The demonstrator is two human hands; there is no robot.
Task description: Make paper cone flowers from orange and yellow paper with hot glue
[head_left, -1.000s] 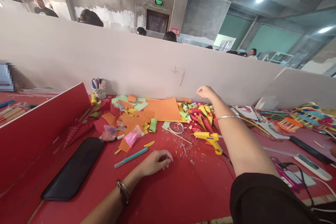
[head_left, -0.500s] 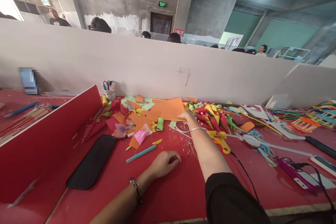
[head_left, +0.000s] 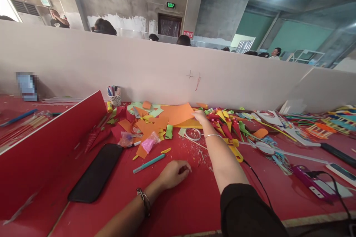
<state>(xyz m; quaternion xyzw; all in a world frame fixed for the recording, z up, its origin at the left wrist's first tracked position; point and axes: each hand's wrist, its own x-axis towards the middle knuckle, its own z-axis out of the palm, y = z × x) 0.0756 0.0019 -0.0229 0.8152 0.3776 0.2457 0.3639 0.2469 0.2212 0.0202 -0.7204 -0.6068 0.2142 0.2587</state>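
My right hand (head_left: 199, 116) reaches to the back of the red table and pinches the right edge of an orange paper sheet (head_left: 178, 114). That edge is raised, and part of a yellow sheet (head_left: 191, 123) shows beneath it. My left hand (head_left: 175, 174) rests on the tabletop near the front, its fingers loosely curled, the thumb apart and nothing visible in it. Close to the left hand lies a teal pen (head_left: 149, 163). Beyond the pen are a bag of pink material (head_left: 149, 143), a green paper piece (head_left: 168, 132) and scattered orange scraps (head_left: 148, 129).
Rolled paper cones (head_left: 226, 124) are heaped right of my right hand. A yellow glue gun (head_left: 236, 152) lies beside my right forearm, near a purple power strip (head_left: 313, 181). On the left are a black phone-like slab (head_left: 96, 172), a pen cup (head_left: 114, 98) and a red divider (head_left: 55, 148).
My right hand has moved slightly up and right, raising the orange sheet's right edge and uncovering more of the yellow sheet below. My left hand has stayed in place.
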